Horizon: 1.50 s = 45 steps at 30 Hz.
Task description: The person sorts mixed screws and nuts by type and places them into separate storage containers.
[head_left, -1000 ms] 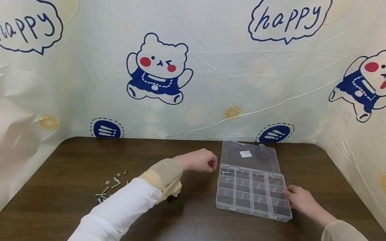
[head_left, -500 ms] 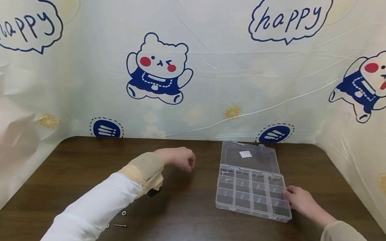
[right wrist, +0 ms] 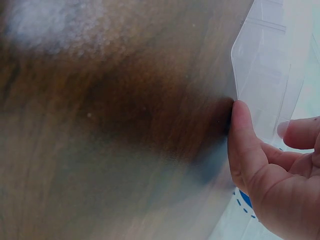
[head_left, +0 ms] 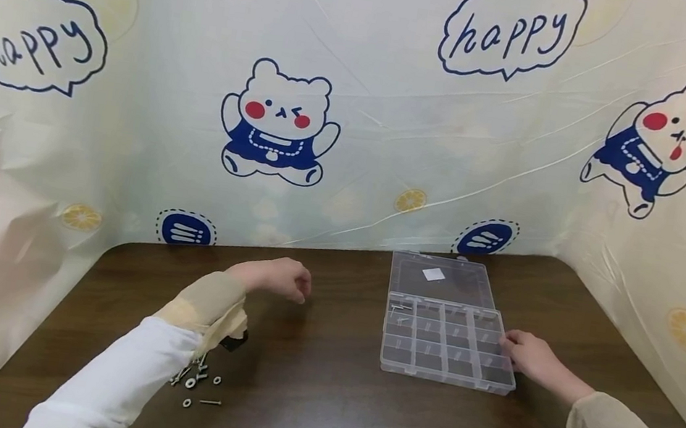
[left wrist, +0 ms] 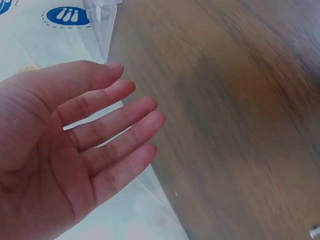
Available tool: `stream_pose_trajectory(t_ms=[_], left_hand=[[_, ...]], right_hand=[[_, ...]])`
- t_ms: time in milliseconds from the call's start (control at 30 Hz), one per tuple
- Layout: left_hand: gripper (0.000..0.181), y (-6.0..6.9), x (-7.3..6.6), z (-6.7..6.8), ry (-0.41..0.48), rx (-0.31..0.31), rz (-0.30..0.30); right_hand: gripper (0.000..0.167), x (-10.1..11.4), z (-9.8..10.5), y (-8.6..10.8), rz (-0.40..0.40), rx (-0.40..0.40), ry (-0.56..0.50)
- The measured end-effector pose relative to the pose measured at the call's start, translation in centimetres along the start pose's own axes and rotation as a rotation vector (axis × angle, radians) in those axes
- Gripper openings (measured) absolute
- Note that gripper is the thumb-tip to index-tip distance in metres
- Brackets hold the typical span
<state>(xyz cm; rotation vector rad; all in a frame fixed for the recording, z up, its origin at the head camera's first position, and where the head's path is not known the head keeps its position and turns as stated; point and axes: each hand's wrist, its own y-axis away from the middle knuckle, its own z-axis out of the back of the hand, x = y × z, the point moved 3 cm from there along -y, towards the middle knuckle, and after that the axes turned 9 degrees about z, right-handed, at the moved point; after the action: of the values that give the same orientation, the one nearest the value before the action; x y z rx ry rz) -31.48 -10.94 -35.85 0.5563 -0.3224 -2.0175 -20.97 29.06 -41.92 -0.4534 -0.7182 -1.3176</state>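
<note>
A clear divided box [head_left: 450,342] lies with its lid folded back on the table's right half; a few screws [head_left: 400,308] sit in its far-left compartments. The right hand [head_left: 533,356] holds the box's right edge, and in the right wrist view the thumb and index finger of that hand [right wrist: 275,165] are at the clear plastic side [right wrist: 260,75]. The left hand [head_left: 277,278] is above the table, left of the box, holding nothing; in the left wrist view the hand [left wrist: 80,135] has its fingers spread and relaxed. Loose screws and washers [head_left: 190,383] lie beside the left forearm, which partly hides them.
The brown wooden table [head_left: 340,418] has a printed curtain [head_left: 372,101] behind it and on both sides. The box's transparent lid [head_left: 455,281], with a white square label [head_left: 433,274], reaches close to the table's back edge.
The left hand has moved left, away from the box, and its forearm has shifted left too, uncovering some screws and washers. The right hand has stayed at the box's edge.
</note>
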Motion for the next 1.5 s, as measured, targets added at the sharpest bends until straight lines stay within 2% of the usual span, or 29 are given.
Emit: stream_pose_trajectory(t_ms=[100, 300, 333, 433, 533, 567, 600, 867, 1000, 1133, 1367, 1500], left_hand=[[0.016, 1.0, 0.7, 0.2, -0.003, -0.044, -0.021], [0.013, 2.3, 2.0, 0.3, 0.013, -0.043, -0.045], [0.013, 1.7, 3.2, -0.2, 0.025, -0.05, -0.085], [0.012, 2.3, 4.2, -0.4, 0.04, -0.074, -0.103], [0.01, 2.9, 5.0, -0.5, 0.053, -0.124, -0.093], [0.009, 3.9, 4.3, -0.1, 0.048, -0.134, -0.053], [0.009, 4.1, 4.4, -0.1, 0.05, -0.148, -0.046], [0.004, 5.5, 6.2, -0.5, -0.006, -0.203, -0.049], [0.004, 6.0, 7.1, -1.0, -0.009, -0.203, -0.059], [0.005, 6.4, 8.2, -1.5, -0.008, -0.179, -0.022], [0.011, 6.9, 10.0, -2.2, -0.023, -0.199, 0.038], [0.013, 7.1, 10.9, -2.8, -0.021, -0.165, 0.086]], right_hand=[[0.034, 0.1, 0.0, 0.0, -0.001, 0.002, 0.002], [0.035, 0.2, 0.0, 0.0, 0.011, 0.005, 0.004], [0.035, 0.1, 0.0, 0.0, 0.012, 0.006, 0.005], [0.036, 0.0, 0.0, 0.0, 0.008, 0.013, 0.012], [0.037, 0.0, 0.1, 0.0, 0.006, 0.017, 0.016], [0.037, 0.0, 0.1, 0.0, 0.006, 0.017, 0.014], [0.037, 0.0, 0.1, 0.1, 0.004, 0.015, 0.012], [0.037, -0.1, 0.0, 0.0, -0.002, 0.012, -0.002], [0.036, 0.0, 0.0, 0.0, -0.001, 0.008, 0.004], [0.035, 0.2, 0.0, 0.1, 0.011, -0.002, 0.012], [0.033, 0.1, 0.0, 0.2, 0.018, -0.006, 0.012], [0.035, 0.1, -0.1, 0.2, 0.012, -0.002, 0.021]])
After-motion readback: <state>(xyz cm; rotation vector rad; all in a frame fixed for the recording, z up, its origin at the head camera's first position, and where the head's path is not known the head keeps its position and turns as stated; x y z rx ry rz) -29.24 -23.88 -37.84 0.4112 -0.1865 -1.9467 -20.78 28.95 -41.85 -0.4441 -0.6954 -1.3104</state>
